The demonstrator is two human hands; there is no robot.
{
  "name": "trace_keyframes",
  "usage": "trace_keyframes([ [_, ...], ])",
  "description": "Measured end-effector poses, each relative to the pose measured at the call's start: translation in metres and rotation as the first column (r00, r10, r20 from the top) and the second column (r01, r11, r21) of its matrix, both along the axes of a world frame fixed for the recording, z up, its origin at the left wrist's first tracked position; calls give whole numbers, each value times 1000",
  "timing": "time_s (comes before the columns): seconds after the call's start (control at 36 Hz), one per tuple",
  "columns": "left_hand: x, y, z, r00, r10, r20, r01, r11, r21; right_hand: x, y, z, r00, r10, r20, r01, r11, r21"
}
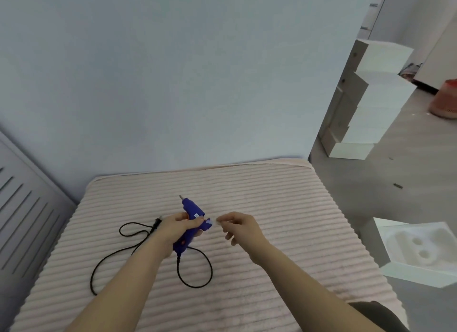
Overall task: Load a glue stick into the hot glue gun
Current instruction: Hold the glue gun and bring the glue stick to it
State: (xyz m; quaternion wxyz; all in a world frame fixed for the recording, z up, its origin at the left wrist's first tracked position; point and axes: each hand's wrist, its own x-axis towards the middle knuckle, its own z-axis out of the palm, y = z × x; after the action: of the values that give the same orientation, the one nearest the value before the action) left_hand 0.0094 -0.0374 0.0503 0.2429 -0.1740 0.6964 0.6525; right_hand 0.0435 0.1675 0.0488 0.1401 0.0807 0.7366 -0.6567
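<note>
Your work surface is a pink ribbed mattress cover [272,208], its far edge set against a plain pale wall [173,71] and its right edge bordering a grey floor [408,178]. A grey slatted panel [24,208] stands off the left edge. On the floor beyond the far right corner you have a stack of white boxes [371,91]; nearer, off the right edge, lies an open white box with a moulded insert [420,247]. Your left hand [178,226] is closed around the body of the blue hot glue gun [191,218], held above the middle of the surface, nozzle pointing toward the far edge. Its black power cord [195,272] loops over the ribbing toward the left edge, where the plug [157,222] lies. Your right hand [241,226] pinches a clear glue stick [215,222] between thumb and fingertips, its end at the rear opening of the gun; the stick is nearly transparent and blurred, so you cannot tell from this view whether it has entered. The trigger is hidden under your left fingers. A reddish object [445,99] at the right frame edge is cut off and unidentifiable.
</note>
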Motion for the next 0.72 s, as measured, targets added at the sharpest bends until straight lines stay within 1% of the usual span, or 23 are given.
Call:
trace_keyframes([
  [0.19,6,2,13,989,130,65,-138,981,137,6,-4,9,1000,-3,-26,4,1000,6],
  [0.42,10,0,23,982,148,119,-172,957,234,9,-4,13,997,-71,-39,70,997,-7],
  [0.61,10,2,25,981,140,134,-172,949,263,6,-6,13,991,-122,-57,124,992,20],
  [0.72,9,4,22,979,169,118,-192,954,229,3,-11,14,989,-114,-98,124,987,101],
])
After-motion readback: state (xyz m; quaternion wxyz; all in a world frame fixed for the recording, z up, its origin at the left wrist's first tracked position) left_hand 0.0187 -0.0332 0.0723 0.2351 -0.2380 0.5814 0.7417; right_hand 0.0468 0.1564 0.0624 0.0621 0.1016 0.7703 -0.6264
